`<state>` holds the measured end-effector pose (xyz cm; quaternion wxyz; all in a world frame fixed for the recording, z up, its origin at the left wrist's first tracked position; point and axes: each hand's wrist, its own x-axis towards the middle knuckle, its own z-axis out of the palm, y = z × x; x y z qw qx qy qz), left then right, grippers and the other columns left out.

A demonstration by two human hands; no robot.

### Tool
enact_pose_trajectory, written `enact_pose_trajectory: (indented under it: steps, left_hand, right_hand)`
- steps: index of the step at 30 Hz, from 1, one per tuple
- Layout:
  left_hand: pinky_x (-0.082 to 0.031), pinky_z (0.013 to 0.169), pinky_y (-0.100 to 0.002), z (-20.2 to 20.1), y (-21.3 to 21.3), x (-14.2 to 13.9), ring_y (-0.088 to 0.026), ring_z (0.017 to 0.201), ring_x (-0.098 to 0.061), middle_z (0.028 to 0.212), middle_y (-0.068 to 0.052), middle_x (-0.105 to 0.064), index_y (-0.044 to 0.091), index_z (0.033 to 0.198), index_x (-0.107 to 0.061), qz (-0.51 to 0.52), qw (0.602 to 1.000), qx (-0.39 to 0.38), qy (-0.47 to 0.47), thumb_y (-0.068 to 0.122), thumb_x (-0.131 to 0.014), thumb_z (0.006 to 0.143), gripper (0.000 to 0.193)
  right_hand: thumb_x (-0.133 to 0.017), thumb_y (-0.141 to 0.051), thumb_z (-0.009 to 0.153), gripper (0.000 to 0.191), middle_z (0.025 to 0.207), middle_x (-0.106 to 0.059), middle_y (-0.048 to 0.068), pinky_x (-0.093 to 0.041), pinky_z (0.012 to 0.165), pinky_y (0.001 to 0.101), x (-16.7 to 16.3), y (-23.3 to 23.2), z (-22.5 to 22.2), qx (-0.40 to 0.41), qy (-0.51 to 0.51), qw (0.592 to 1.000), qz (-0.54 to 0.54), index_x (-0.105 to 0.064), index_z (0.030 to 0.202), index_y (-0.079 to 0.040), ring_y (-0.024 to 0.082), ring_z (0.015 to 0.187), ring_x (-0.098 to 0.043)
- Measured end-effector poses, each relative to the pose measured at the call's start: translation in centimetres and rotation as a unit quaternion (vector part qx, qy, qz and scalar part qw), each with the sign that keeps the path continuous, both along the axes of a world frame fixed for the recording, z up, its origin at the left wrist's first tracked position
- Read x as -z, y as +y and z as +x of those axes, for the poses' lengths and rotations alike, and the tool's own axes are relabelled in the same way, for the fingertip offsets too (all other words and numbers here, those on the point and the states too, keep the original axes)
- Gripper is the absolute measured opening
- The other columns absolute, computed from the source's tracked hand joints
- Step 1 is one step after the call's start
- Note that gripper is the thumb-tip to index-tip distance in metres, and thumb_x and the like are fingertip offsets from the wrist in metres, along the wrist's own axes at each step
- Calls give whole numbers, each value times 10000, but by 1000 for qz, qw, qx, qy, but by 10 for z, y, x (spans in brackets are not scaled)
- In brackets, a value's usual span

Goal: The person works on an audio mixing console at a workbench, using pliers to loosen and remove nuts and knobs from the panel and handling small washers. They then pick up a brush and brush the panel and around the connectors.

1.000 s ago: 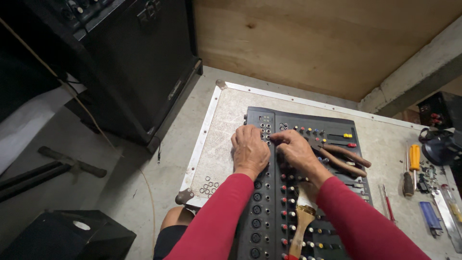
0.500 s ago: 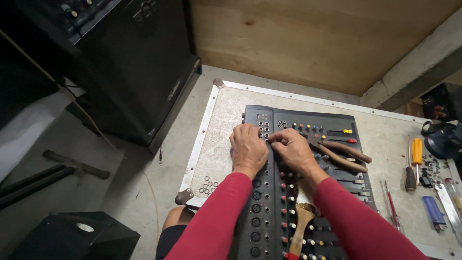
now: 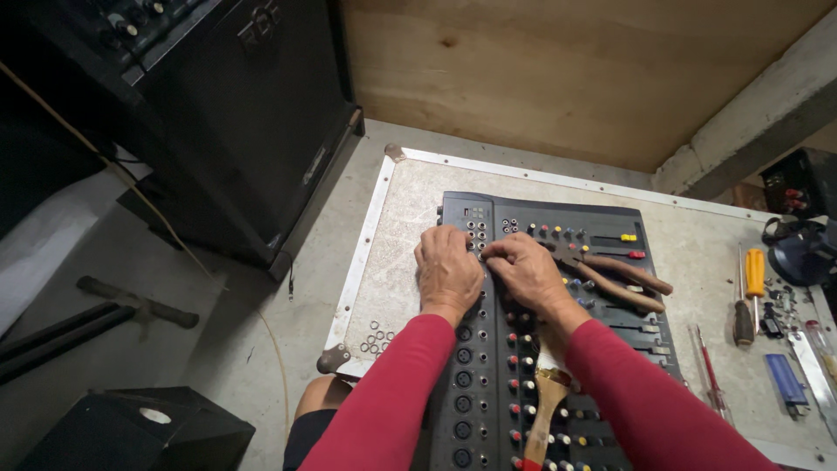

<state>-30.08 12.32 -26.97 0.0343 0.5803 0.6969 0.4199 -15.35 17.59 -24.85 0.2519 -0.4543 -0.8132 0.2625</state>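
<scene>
Your left hand (image 3: 447,272) and right hand (image 3: 526,272) rest close together, fingers bent, on the black mixer (image 3: 558,349), whose long axis runs from 6 to 12 o'clock.

Black audio mixer (image 3: 558,349) lies flat, face up, on the grey speckled board (image 3: 401,227), right of the tall black speaker cabinet (image 3: 244,113). Panel carries columns of round jacks and red, yellow, blue knobs; brown-handled pliers (image 3: 623,279) lie on top.
</scene>
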Motion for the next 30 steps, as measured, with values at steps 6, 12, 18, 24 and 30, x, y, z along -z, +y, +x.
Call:
enact_pose_trajectory:
  steps: [6,12,18,24,30]
  left_hand:
    - [-357,1075,-459,-1,-2,1,-309,1223,-484,1163,-98,-604,64,1014,-657,-1,1000,3,-3,132,-590,808,227]
    - [-361,1072,-462,-1,-1,0,-316,1214,-487,1153,-100,-606,62,1015,-656,10,1000,-4,1,136,-599,805,231]
    - [-366,1064,-462,-1,0,2,-314,1220,-489,1161,-98,-611,64,1004,-655,3,1000,-3,0,131,-595,806,218]
    - [-371,1064,-461,-1,0,0,-314,1211,-498,1149,-91,-615,69,1010,-661,22,1000,-12,1,110,-589,811,216]
    - [-407,1017,-463,-1,0,1,-334,1164,-507,1129,-100,-622,68,1000,-673,18,999,-24,-25,58,-565,797,230]
  right_hand:
    - [-711,-226,860,198,891,-745,103,-566,779,354,3,-3,-8,111,74,988,-74,-741,974,-67,252,829,-728]
    - [-707,-260,857,240,963,-741,113,-551,812,371,2,-2,-14,108,35,993,-38,-771,1000,-78,268,884,-720]
    - [-645,-188,884,287,1073,-701,135,-512,909,372,6,1,-8,19,11,1000,13,-763,1126,-91,303,1027,-673]
    - [-611,-112,900,306,1071,-685,122,-529,889,352,3,-2,-4,22,105,994,13,-712,1181,-45,269,984,-682]
    - [-608,-62,880,188,995,-690,115,-549,828,322,3,-5,-3,84,135,987,15,-720,1028,-36,230,890,-700]
